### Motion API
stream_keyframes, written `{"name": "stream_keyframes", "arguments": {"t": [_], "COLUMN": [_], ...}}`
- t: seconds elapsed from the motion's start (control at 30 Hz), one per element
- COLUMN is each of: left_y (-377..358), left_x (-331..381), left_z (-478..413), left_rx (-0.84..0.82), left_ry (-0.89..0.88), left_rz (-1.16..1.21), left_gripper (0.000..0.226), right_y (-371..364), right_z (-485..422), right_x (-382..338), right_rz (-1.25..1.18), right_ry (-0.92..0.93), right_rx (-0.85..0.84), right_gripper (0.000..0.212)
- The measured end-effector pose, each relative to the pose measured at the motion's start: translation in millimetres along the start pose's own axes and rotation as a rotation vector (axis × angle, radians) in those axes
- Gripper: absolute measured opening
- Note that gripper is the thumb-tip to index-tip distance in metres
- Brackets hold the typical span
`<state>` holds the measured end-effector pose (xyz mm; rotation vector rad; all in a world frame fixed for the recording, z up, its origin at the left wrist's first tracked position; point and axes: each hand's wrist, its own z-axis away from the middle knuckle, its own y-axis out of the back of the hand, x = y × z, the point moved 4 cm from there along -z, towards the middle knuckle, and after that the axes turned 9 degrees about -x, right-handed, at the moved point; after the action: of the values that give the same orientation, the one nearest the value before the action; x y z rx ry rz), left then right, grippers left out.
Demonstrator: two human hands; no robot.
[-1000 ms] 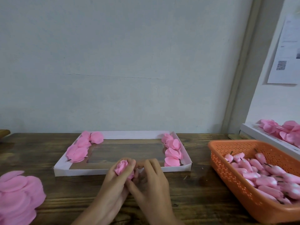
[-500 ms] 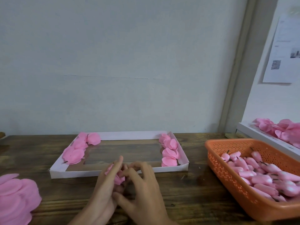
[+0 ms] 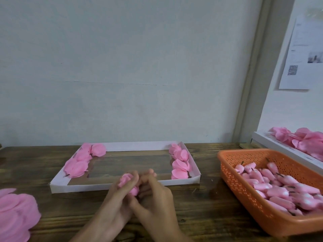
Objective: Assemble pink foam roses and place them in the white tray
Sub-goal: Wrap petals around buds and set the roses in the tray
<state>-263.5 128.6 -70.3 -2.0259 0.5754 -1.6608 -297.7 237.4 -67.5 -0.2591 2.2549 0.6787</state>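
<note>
A small pink foam rose (image 3: 126,180) sits between both hands, just in front of the white tray (image 3: 148,145). My left hand (image 3: 115,205) wraps its fingers over the rose. My right hand (image 3: 155,199) presses against it from the right, fingers curled at its base; the lower part of the rose is hidden. Finished roses lie in the tray along its left side (image 3: 82,161) and its right side (image 3: 180,161). The tray's middle shows the dark wood through a clear panel.
A pile of loose pink petals (image 3: 15,213) lies at the front left. An orange basket (image 3: 232,182) at the right holds several pink foam buds (image 3: 279,187). Behind it a white tray of petals (image 3: 302,138) sits by the wall.
Both hands have kept working the rose in front of the tray, fingers shifting round it. The view drifted slightly to the right.
</note>
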Motion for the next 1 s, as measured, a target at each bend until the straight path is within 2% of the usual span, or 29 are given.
{"name": "stream_keyframes", "arguments": {"t": [0.1, 0.2, 0.3, 0.43, 0.53, 0.6, 0.77, 0.87, 1.0], "left_y": [3, 2, 7, 7, 12, 11, 9, 12, 11], "left_x": [5, 11, 11, 9, 5, 4, 5, 7, 6], "left_z": [2, 5, 6, 7, 4, 3, 3, 3, 4], "left_rx": [-0.068, -0.163, -0.205, -0.144, -0.087, -0.029, 0.055, 0.063, 0.020], "left_ry": [0.010, 0.033, 0.088, 0.083, 0.071, 0.033, -0.006, -0.001, 0.034], "left_rz": [-0.033, -0.143, -0.110, -0.169, -0.269, -0.295, -0.355, -0.368, -0.289], "left_gripper": [0.038, 0.039, 0.053, 0.041, 0.059, 0.063, 0.068, 0.080, 0.060], "right_y": [-2, -11, -14, -18, -20, -20, -24, -24, -22], "right_z": [-3, -6, -9, -11, -12, -11, -9, -9, -9], "right_x": [1, -1, -3, -1, -2, -2, -5, -5, -5], "right_rz": [-0.313, -0.623, -0.804, -1.060, -1.118, -1.129, -1.084, -1.048, -1.127], "right_ry": [-0.128, -0.238, -0.282, -0.416, -0.466, -0.449, -0.366, -0.399, -0.487], "right_rx": [-0.086, -0.223, -0.314, -0.329, -0.349, -0.342, -0.329, -0.328, -0.336], "right_gripper": [0.023, 0.024, 0.027, 0.030, 0.018, 0.013, 0.033, 0.031, 0.030]}}
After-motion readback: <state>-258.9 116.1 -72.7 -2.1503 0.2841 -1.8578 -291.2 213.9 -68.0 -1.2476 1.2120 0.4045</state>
